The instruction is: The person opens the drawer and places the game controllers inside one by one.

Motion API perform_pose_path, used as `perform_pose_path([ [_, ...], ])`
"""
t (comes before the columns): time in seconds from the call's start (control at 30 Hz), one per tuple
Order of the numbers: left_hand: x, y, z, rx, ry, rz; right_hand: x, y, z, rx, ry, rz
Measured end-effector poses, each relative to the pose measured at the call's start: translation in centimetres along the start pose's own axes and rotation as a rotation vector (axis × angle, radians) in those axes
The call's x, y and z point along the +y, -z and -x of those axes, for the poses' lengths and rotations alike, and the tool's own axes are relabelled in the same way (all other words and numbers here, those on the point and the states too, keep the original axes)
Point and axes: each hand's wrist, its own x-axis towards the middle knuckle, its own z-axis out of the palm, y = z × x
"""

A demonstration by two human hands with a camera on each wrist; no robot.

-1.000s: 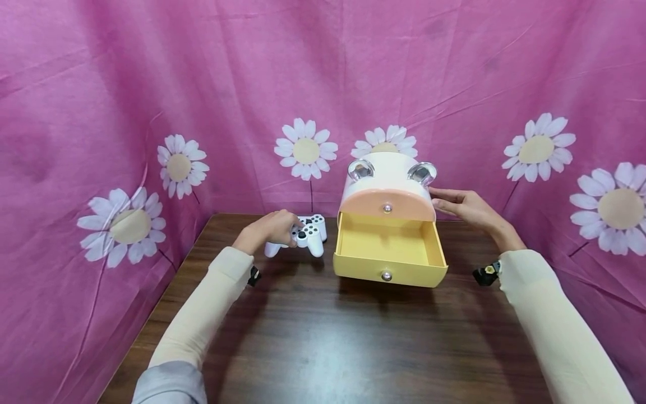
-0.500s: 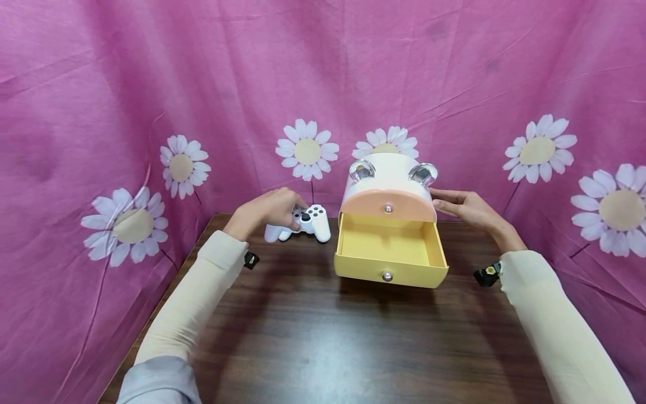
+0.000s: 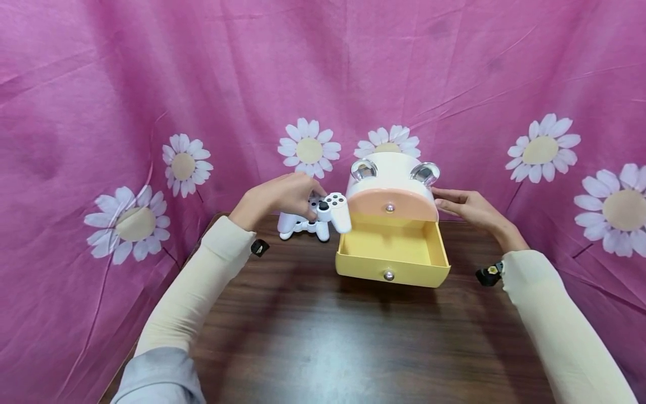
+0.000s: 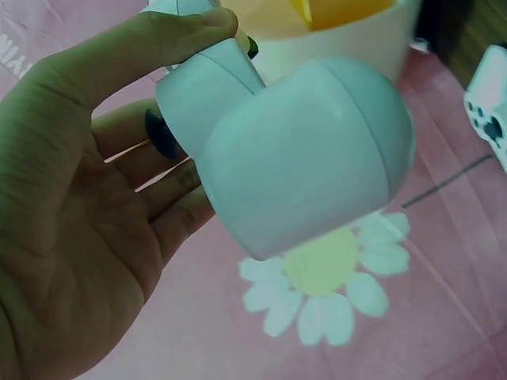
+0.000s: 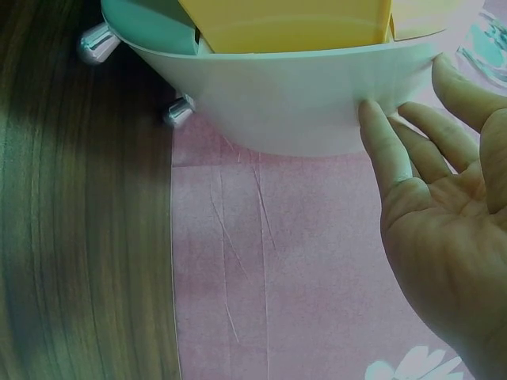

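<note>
**Controller held in the air left of the cabinet, lower drawer extended, right hand on the cabinet's side**

Table (image 3: 328, 336) runs out in front of the cabinet (image 3: 391, 175). Nearest part of the cabinet is the yellow drawer (image 3: 365, 267), sticking well out of its front; presumably left that way so the inside is reachable from above.

Left of cabinet: left hand (image 3: 290, 195) has thumb and fingers closed around the middle of a white controller (image 3: 340, 212), raised off the table. Mid-body grip probably balances it and leaves both handles free. Its right handle overlaps the drawer's left edge in the head view; can't tell if they touch.

Second white controller (image 3: 322, 230) sits low on the table, left of cabinet, partly hidden by the first one.

Right of cabinet: right hand (image 3: 466, 209) holds nothing; fingers spread, only slightly bent, tips against the side wall. Likely bracing it, since an extended drawer shifts weight forward.

In the way: drawer's left wall, plus the peach upper drawer (image 3: 370, 203), closed, roofing the tray's rear. Best access looks like front half, from above.

Behind cabinet: pink daisy curtain (image 3: 242, 84), close enough to limit room at the back.
</note>
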Motion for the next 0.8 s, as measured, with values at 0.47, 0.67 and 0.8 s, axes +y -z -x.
perform_pose_path([
  [0.47,4.7,1.2,-3.0,-0.052,-0.131,-0.098,0.2,0.1,-0.1,-0.008,-0.004,-0.017],
  [0.67,6.4,0.9,-4.7,-0.098,-0.148,-0.144,0.2,0.1,-0.2,-0.01,-0.015,-0.021],
  [0.8,7.3,0.6,-5.8,-0.129,-0.149,-0.163,0.2,0.0,-0.1,-0.014,-0.024,-0.019],
])
